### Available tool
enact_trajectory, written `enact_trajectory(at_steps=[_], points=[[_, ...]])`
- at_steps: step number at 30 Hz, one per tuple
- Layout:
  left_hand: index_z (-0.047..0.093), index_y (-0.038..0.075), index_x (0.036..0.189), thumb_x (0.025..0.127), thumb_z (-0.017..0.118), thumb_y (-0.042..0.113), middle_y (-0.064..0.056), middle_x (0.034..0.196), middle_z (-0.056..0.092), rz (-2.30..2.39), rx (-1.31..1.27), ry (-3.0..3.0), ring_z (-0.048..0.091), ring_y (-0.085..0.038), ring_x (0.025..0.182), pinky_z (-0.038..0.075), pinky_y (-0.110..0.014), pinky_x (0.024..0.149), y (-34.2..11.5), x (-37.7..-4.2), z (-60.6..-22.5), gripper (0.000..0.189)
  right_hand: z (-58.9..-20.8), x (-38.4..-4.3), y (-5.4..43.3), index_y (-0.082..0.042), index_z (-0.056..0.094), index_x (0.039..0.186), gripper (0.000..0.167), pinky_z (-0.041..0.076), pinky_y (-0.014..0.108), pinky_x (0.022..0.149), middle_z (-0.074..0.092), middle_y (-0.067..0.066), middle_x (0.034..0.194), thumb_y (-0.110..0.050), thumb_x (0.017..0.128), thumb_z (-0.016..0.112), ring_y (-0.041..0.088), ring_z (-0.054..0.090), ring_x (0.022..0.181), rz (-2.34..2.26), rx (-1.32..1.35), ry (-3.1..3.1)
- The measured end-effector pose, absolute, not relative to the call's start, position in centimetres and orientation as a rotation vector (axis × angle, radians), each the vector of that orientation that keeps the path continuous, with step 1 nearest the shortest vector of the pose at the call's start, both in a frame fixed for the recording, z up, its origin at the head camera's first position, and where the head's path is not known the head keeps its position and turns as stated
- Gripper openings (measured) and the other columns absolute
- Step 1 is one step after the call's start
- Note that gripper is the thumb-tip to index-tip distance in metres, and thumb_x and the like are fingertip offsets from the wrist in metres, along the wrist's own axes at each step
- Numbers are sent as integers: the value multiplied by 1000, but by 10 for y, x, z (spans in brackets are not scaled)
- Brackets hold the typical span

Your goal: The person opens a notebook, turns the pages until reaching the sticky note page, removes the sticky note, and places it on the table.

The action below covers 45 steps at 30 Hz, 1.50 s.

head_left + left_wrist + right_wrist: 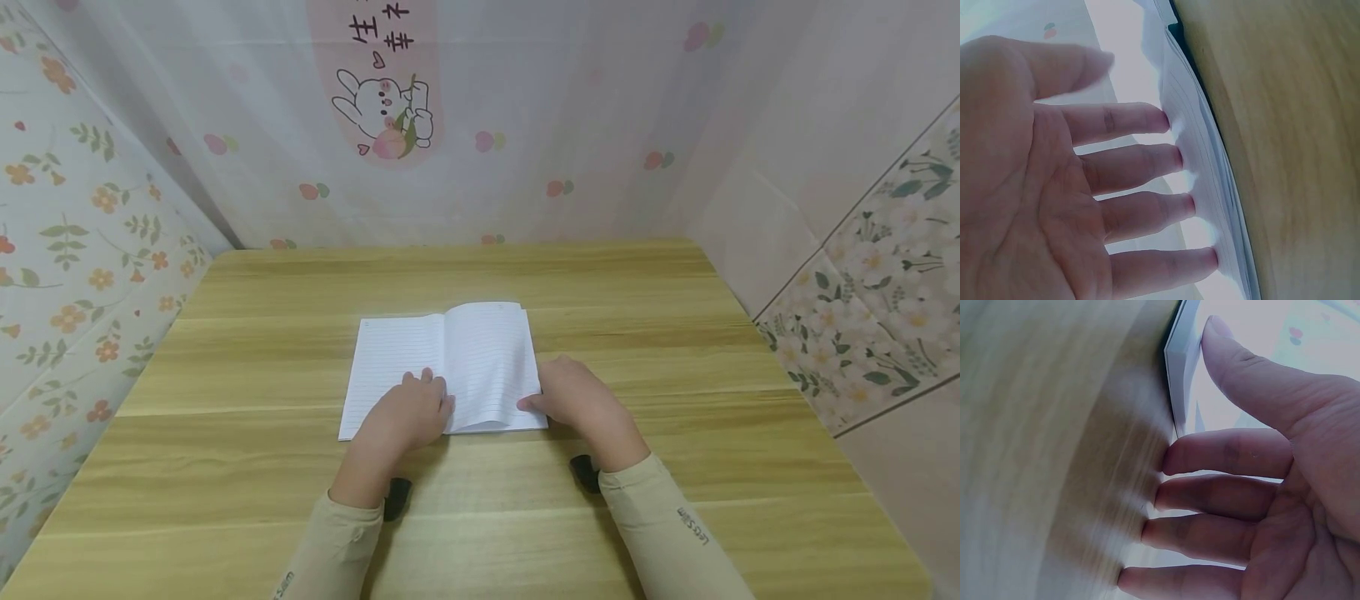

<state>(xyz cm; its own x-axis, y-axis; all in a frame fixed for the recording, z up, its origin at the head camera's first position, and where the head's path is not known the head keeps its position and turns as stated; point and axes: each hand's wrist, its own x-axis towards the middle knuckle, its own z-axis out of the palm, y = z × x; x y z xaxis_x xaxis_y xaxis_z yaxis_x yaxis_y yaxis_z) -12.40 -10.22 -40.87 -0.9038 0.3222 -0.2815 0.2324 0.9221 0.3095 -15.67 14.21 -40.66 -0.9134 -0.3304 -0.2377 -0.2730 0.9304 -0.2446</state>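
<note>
A lined notebook [483, 346] lies spread on the table, its right-hand page bulging up and curling at the lower edge. My left hand [408, 410] is over the left page near the centre fold. In the left wrist view its four fingers [1141, 212] are extended, their tips on the paper, and the thumb stands off to one side. At the notebook's right edge is my right hand [579, 396]. The right wrist view shows its thumb [1235, 362] against the page by the edge, while the straight fingers [1210, 537] rest their tips on the wood beside the notebook.
The wood-grained table [262, 350] extends around the notebook on all sides. A printed curtain [525, 100] hangs behind its far edge, with flowered cloth [82, 275] at the left. Dark wrist-worn pieces [585, 473] sit by both wrists, below beige sleeves [667, 533].
</note>
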Motion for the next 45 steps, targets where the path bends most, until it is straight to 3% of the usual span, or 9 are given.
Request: enact_trajectory(at_steps=[5,12,17,24,27,31,34,39,45], points=[[60,-10,136,108,53,52,-34,156,50,404,331,2739,49,-56,143,49,-61,114,-99,-125,-408,68,-406,-156,141,-9,61,72,40,44,32,65,55,3,67,-35,90,85,19,49,66,-291,-469,2835],[63,-8,122,84,73,76,-27,131,59,428,274,2746,56,-46,123,52,-69,99,-90,-121,-409,93,-406,-154,139,-9,59,69,43,45,33,64,58,5,69,-38,90,84,20,49,66,-284,-468,2848],[59,-11,133,81,76,77,-33,150,52,408,239,2765,48,-54,142,46,-77,104,-83,-117,-411,104,-406,-154,139,-10,58,67,45,46,34,64,57,5,68,-39,90,84,20,50,66,-267,-474,2864],[59,-8,128,103,65,48,-30,132,61,330,307,2824,58,-51,125,55,-67,96,-85,-117,-414,62,-408,-155,142,-10,59,68,43,45,32,66,54,3,68,-36,96,79,19,48,67,-337,-467,2828],[53,-7,140,106,62,30,-28,134,65,362,366,2863,65,-49,120,58,-61,95,-90,-115,-412,52,-410,-155,146,-10,59,69,41,44,30,64,51,2,66,-32,98,77,17,47,65,-384,-467,2813],[25,2,167,99,65,16,-26,162,49,403,419,3056,64,-47,133,60,-58,96,-96,-108,-399,81,-411,-155,148,-11,57,65,44,37,26,58,43,-2,61,-30,98,78,14,43,59,-409,-463,2790],[20,16,171,91,73,9,-20,172,36,274,491,3294,49,-47,149,55,-65,105,-101,-101,-390,96,-410,-155,148,-12,53,62,47,35,24,55,41,-3,60,-31,98,77,13,41,56,-401,-456,2776],[45,31,161,78,86,6,-9,176,31,-109,590,3444,20,-47,164,25,-87,115,-108,-90,-384,95,-409,-155,146,-10,56,64,46,35,24,55,44,-1,62,-31,99,77,14,42,57,-359,-438,2784],[68,19,140,94,74,7,-9,152,64,-149,447,3210,46,-50,151,21,-93,110,-113,-85,-391,48,-407,-155,144,-6,62,72,39,36,27,56,50,3,66,-31,97,79,16,44,60,-342,-435,2798]])
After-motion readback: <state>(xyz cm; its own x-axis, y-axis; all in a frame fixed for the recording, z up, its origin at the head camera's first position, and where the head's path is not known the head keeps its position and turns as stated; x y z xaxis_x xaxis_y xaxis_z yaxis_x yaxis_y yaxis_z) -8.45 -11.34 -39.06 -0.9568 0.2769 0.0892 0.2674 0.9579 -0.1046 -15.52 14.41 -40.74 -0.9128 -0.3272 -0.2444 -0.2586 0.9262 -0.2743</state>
